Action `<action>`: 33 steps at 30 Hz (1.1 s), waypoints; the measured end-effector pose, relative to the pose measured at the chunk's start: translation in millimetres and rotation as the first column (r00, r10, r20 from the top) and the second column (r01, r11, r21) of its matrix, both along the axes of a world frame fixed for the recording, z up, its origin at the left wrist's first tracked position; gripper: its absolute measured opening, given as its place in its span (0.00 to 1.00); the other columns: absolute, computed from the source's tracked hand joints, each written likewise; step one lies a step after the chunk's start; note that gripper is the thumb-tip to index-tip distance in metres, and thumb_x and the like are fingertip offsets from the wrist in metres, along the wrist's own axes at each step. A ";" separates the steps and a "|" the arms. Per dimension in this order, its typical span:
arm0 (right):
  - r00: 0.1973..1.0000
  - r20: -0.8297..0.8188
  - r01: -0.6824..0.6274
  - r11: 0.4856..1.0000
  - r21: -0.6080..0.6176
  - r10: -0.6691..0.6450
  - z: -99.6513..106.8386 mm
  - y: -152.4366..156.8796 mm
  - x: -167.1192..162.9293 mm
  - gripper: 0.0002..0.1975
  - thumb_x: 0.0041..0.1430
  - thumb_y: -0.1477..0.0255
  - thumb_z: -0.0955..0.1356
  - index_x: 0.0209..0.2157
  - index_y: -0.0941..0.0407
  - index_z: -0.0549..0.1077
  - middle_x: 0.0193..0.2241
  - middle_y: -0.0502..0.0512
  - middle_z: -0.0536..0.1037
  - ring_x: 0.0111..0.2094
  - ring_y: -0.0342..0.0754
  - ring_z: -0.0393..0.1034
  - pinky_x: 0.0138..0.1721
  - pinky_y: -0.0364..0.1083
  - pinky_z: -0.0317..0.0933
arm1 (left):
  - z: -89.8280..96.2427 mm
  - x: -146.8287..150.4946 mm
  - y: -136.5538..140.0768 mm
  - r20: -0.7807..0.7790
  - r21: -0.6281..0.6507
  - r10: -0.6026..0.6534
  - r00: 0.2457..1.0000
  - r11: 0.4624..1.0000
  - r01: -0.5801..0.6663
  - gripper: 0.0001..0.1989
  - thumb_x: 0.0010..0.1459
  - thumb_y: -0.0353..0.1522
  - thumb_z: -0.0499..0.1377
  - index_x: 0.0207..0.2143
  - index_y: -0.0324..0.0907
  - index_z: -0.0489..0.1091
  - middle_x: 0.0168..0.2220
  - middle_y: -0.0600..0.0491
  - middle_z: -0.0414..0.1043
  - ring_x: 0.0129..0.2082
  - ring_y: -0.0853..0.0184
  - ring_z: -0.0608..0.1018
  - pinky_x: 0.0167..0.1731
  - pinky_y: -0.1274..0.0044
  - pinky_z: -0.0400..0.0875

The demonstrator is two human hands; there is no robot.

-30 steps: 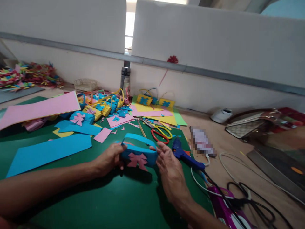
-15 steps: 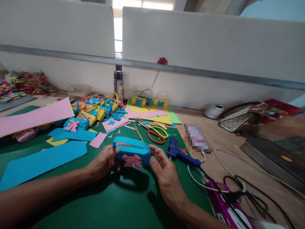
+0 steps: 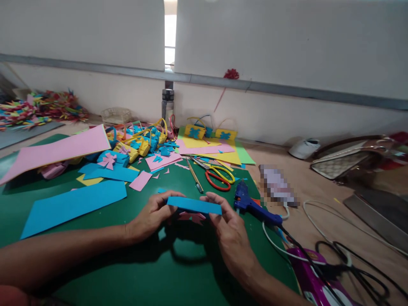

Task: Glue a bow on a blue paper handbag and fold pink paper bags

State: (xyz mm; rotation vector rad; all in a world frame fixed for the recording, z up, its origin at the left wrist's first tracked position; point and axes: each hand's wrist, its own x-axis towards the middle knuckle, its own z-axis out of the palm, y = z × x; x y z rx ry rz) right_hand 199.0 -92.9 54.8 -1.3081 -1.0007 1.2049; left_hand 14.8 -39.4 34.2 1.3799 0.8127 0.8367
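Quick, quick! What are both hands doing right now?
Left hand: closed on one end of the small blue handbag with a pink bow.
Right hand: closed on its other end.

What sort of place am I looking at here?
Most likely a handicraft workspace: a blue glue gun and scissors lie within reach, with small bow-trimmed bags farther back.

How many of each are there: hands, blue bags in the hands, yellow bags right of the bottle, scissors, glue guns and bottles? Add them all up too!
Left hand and right hand: 2 hands
Held blue bag: 1
Yellow bags right of the bottle: 2
Scissors: 1 pair
Glue gun: 1
Bottle: 1
Total: 8
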 end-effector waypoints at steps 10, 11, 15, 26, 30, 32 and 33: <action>1.000 -0.018 0.024 1.000 0.012 -0.024 -3.0 -2.8 -4.2 0.23 0.50 0.60 0.70 0.46 0.55 0.69 0.46 0.58 0.74 0.44 0.52 0.70 0.43 0.48 0.67 | -10.4 5.6 0.5 -0.039 -0.030 -0.014 0.999 0.999 0.012 0.23 0.53 0.42 0.57 0.46 0.35 0.67 0.27 0.53 0.70 0.24 0.69 0.69 0.24 0.79 0.65; 1.000 -0.022 0.022 1.000 0.014 -0.021 -3.9 -2.8 -4.0 0.23 0.50 0.59 0.70 0.46 0.55 0.69 0.46 0.59 0.74 0.44 0.52 0.70 0.42 0.48 0.67 | -10.1 6.1 0.3 -0.037 -0.033 -0.013 0.999 0.999 0.012 0.22 0.53 0.41 0.57 0.46 0.35 0.67 0.28 0.53 0.70 0.24 0.69 0.70 0.25 0.79 0.66; 0.999 -0.032 0.011 1.000 0.003 -0.011 -4.3 -3.7 -4.1 0.25 0.48 0.59 0.71 0.46 0.55 0.68 0.46 0.59 0.73 0.42 0.52 0.71 0.40 0.48 0.68 | -7.4 7.3 -0.4 -0.040 -0.058 -0.020 0.999 0.998 0.018 0.20 0.52 0.39 0.57 0.44 0.35 0.68 0.28 0.52 0.71 0.26 0.68 0.72 0.25 0.79 0.67; 1.000 -0.010 0.000 1.000 0.000 0.000 -2.0 -5.6 -7.9 0.24 0.49 0.61 0.71 0.47 0.55 0.68 0.47 0.59 0.72 0.45 0.52 0.70 0.42 0.47 0.68 | -3.7 9.0 -1.3 -0.098 -0.079 -0.004 0.995 0.997 -0.004 0.24 0.46 0.42 0.58 0.42 0.36 0.68 0.27 0.53 0.71 0.24 0.68 0.72 0.23 0.79 0.66; 1.000 0.003 -0.013 1.000 0.008 0.013 -3.1 -3.8 -6.9 0.23 0.48 0.62 0.71 0.46 0.56 0.68 0.45 0.58 0.73 0.42 0.51 0.71 0.40 0.47 0.68 | -3.6 9.0 -0.6 -0.115 -0.085 -0.021 0.993 0.996 0.011 0.23 0.46 0.41 0.58 0.43 0.36 0.68 0.26 0.53 0.71 0.22 0.69 0.70 0.21 0.79 0.65; 1.000 0.000 -0.016 1.000 -0.002 0.016 -3.0 -2.9 -6.8 0.24 0.48 0.62 0.72 0.46 0.56 0.68 0.44 0.57 0.73 0.40 0.50 0.72 0.40 0.47 0.68 | -4.3 8.1 0.2 -0.092 -0.083 -0.026 0.995 0.996 0.019 0.22 0.46 0.41 0.59 0.41 0.36 0.69 0.25 0.53 0.70 0.21 0.70 0.70 0.20 0.80 0.65; 1.000 -0.001 -0.015 1.000 -0.012 0.015 -2.7 -2.7 -7.0 0.24 0.48 0.62 0.71 0.46 0.56 0.68 0.43 0.56 0.74 0.39 0.50 0.72 0.40 0.47 0.68 | -4.7 7.5 0.7 -0.073 -0.085 -0.028 0.997 0.996 0.022 0.20 0.47 0.42 0.59 0.38 0.36 0.69 0.25 0.54 0.68 0.21 0.71 0.69 0.19 0.80 0.65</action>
